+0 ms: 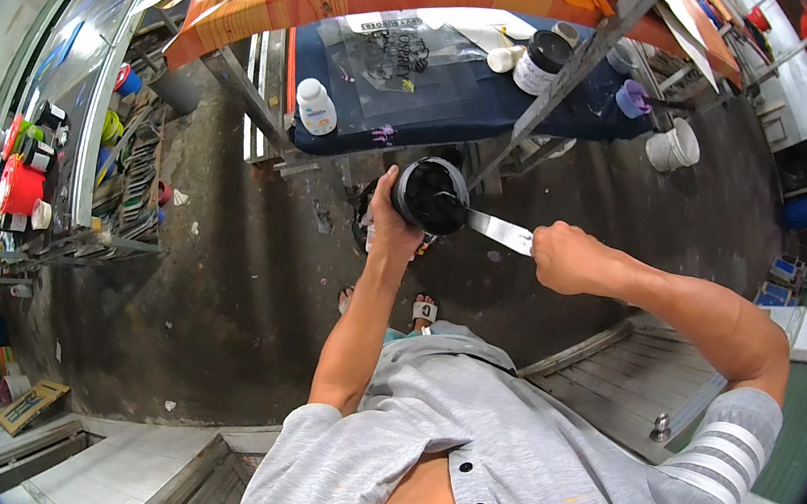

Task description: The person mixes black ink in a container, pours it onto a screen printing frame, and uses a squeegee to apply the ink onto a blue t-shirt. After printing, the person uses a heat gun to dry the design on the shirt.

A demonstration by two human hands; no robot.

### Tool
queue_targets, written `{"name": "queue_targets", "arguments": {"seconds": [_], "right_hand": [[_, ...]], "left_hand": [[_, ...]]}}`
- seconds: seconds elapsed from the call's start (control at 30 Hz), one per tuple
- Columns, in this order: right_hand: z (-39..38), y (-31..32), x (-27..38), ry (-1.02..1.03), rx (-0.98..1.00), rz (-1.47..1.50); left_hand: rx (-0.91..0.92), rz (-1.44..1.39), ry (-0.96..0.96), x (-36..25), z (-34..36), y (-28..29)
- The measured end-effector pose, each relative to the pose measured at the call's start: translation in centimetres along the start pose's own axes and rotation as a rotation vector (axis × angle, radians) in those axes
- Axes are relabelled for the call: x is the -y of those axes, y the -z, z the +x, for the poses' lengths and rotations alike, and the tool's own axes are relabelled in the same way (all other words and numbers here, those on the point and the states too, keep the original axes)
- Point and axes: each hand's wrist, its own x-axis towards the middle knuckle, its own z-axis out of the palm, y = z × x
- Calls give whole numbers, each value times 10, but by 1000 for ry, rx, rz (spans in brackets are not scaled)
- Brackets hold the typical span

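Note:
My left hand (395, 219) is wrapped round the side of an open jar (433, 197) and holds it up above the floor. Thick black ink or paint fills the jar, its mouth turned toward me. In a fist, my right hand (567, 259) grips a flat metal spatula (500, 231). Its blade reaches left over the jar's rim, and the tip is down in the black stuff, out of sight. Just beyond the jar stands a shelf (459, 128) with a dark blue covering.
On the shelf are a white bottle (315, 107), a black-lidded jar (542, 62), a purple cup (633, 99) and a clear printed sheet (393, 67). A white bucket (673, 146) stands to the right. Racks with frames (138, 154) and tubs line the left side.

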Motion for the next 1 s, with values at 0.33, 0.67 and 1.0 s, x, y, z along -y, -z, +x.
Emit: {"name": "queue_targets", "arguments": {"seconds": [0.33,0.67,1.0], "right_hand": [[-32,-48,69,-232,331,669],[-37,-57,120,-40,-101,-219],[-28,-98,165,-480,635,1308]], "left_hand": [[0,-107,34,2,-68,29],[-53,8,266,-60,-111,72],[-155,-137,71,-41,-129,83]]}}
